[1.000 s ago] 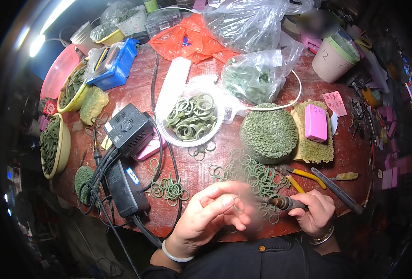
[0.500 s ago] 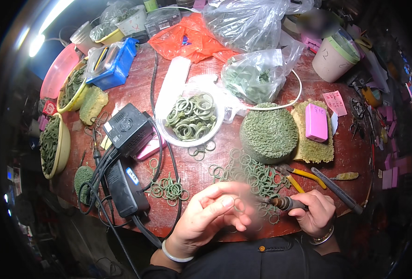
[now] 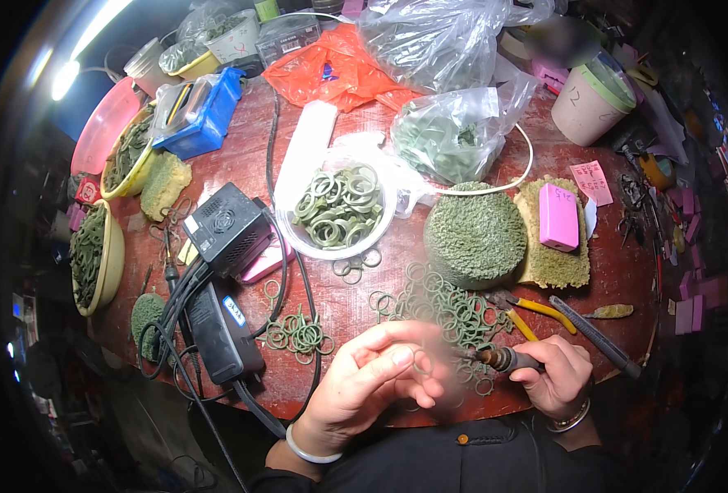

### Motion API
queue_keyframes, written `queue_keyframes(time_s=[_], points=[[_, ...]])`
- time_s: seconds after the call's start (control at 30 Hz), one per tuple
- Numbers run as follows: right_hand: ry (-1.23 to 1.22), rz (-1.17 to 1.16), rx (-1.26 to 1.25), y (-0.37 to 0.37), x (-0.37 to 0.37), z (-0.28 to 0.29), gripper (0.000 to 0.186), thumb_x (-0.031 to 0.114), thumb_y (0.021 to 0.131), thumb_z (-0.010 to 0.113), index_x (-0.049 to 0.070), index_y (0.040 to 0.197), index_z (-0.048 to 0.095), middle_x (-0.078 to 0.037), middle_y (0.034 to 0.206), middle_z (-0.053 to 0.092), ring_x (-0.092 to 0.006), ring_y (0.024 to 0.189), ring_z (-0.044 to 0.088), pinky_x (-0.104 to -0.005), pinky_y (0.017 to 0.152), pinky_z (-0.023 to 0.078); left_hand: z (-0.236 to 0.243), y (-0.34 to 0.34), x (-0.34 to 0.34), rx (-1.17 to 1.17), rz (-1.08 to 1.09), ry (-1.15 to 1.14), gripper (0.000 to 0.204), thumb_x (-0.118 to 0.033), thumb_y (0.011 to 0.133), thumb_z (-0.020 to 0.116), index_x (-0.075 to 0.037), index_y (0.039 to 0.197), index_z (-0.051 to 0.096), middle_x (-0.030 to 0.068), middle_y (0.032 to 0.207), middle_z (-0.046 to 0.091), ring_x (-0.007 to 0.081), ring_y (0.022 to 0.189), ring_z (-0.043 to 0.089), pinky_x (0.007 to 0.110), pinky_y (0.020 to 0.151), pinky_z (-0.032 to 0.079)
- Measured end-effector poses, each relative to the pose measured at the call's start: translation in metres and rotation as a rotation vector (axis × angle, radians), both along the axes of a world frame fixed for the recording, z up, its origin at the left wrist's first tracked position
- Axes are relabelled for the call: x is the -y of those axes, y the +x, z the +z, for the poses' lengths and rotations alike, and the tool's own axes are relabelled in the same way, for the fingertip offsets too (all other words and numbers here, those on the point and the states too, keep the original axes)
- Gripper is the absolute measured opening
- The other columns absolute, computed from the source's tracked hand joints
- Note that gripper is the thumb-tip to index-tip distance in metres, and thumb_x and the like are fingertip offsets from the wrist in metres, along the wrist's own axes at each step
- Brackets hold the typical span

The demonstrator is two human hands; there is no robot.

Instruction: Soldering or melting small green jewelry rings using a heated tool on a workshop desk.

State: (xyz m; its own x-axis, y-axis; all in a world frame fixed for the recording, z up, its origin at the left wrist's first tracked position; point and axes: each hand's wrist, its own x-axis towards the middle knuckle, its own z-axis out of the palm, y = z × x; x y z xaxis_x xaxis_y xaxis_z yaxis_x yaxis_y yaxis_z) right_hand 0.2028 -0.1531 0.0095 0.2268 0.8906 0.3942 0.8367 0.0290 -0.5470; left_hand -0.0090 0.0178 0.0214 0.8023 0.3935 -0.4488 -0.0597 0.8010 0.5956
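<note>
My left hand (image 3: pixel 368 374) is closed, thumb and fingers pinching a small green ring (image 3: pixel 420 361) over the table's near edge. In my right hand (image 3: pixel 561 380) is a soldering-iron-like tool (image 3: pixel 507 359) with a dark grip and a ribbed brownish collar. Its tip points left toward the ring; a hazy blur covers the space between, so I cannot tell whether they touch. Just beyond both hands spreads a loose pile of green rings (image 3: pixel 470 320). A smaller heap of rings (image 3: pixel 296 335) lies to the left, near a black cable.
A round green block (image 3: pixel 472 238) stands behind the pile, beside a sponge (image 3: pixel 577 267) bearing a pink box (image 3: pixel 559 215). Yellow-handled pliers (image 3: pixel 554 312) and a dark rod (image 3: pixel 594 335) lie right. A white bowl (image 3: pixel 331 255) holds rings; black boxes (image 3: pixel 226 226) with cables sit left.
</note>
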Motion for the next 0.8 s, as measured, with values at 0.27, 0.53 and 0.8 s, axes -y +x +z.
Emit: queue_keyframes(time_s=[0.27,0.53,0.8], points=[[0.023,-0.071,0.001,0.002,0.003,0.001,0.036,0.035,0.089,0.075,0.001,0.097,0.067,-0.009,0.075,0.066,-0.026,0.061,0.066,-0.035,0.053,0.051,-0.007,-0.014,-0.001,0.173,0.017,-0.05,0.037,-0.007,0.102,0.055,0.006,0.136,0.05,0.0215,0.108,0.066,0.0269,0.091,0.071,0.036,0.079,0.061],[0.025,-0.085,-0.002,0.001,0.001,0.003,0.036,0.035,0.09,0.075,0.001,0.097,0.068,-0.009,0.075,0.066,-0.0264,0.061,0.066,-0.0352,0.054,0.051,-0.007,-0.048,0.01,-0.532,0.552,1.475,0.051,0.006,0.088,0.068,0.007,0.137,0.051,0.0194,0.108,0.07,0.0165,0.082,0.07,0.027,0.073,0.059],[0.009,-0.092,-0.007,0.0,0.001,0.004,0.035,0.035,0.09,0.075,0.001,0.097,0.067,-0.009,0.076,0.066,-0.0262,0.062,0.066,-0.0353,0.055,0.051,-0.004,-0.049,0.008,-0.983,0.44,1.711,0.052,0.002,0.082,0.076,0.006,0.13,0.058,0.0136,0.101,0.066,0.0191,0.074,0.061,0.029,0.058,0.049]])
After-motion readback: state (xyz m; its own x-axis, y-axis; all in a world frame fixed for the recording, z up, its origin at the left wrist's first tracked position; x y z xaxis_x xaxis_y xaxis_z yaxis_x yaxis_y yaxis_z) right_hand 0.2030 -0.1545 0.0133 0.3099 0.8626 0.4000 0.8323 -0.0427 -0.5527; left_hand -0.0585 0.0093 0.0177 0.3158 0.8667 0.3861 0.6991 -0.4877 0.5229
